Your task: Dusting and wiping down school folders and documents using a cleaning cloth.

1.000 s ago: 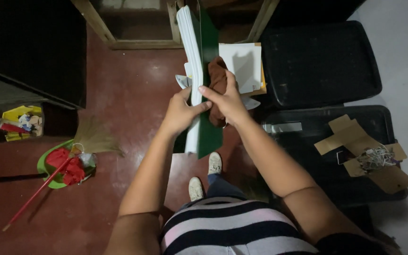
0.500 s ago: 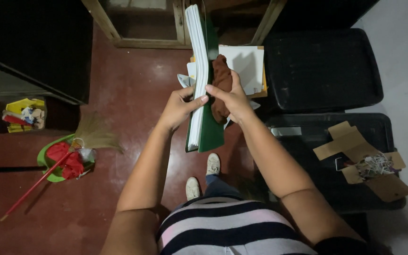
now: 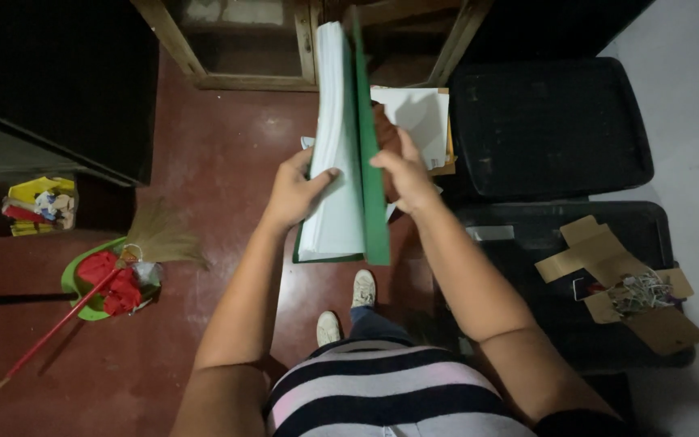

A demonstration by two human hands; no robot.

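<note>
- At nine o'clock, a small dark box (image 3: 38, 206) sits on the red floor (image 3: 204, 178), packed with yellow, red and pale odds and ends, too small to sort out.
- Just below it, at about eight o'clock, a green dustpan (image 3: 82, 283) carries crumpled red scraps and a bit of clear wrapping; a broom (image 3: 115, 279) with a red handle and straw head lies across it.
- Centre, toward twelve o'clock: the left hand (image 3: 294, 193) grips the thick stack of white pages (image 3: 335, 154), thumb pressed on the face of the sheets, fingers closed round the left edge.
- Those pages sit inside a green folder (image 3: 370, 162), held up on edge above the floor, its cover standing nearly upright at the right of the paper.
- The right hand (image 3: 404, 174) is clamped on the green cover from the right side, fingers wrapped over its edge.
- Behind the folder, at one o'clock, loose white sheets (image 3: 418, 117) lie on something brown, near a wooden frame (image 3: 244, 48).
- At two o'clock, a black bin lid (image 3: 552, 129), shut, so the contents are hidden.
- At four o'clock, a second black lid (image 3: 527, 243) carries an opened brown cardboard box (image 3: 624, 287) holding a tangle of pale shredded bits.
- At six o'clock, two white shoes (image 3: 349, 303) stand on the floor.
</note>
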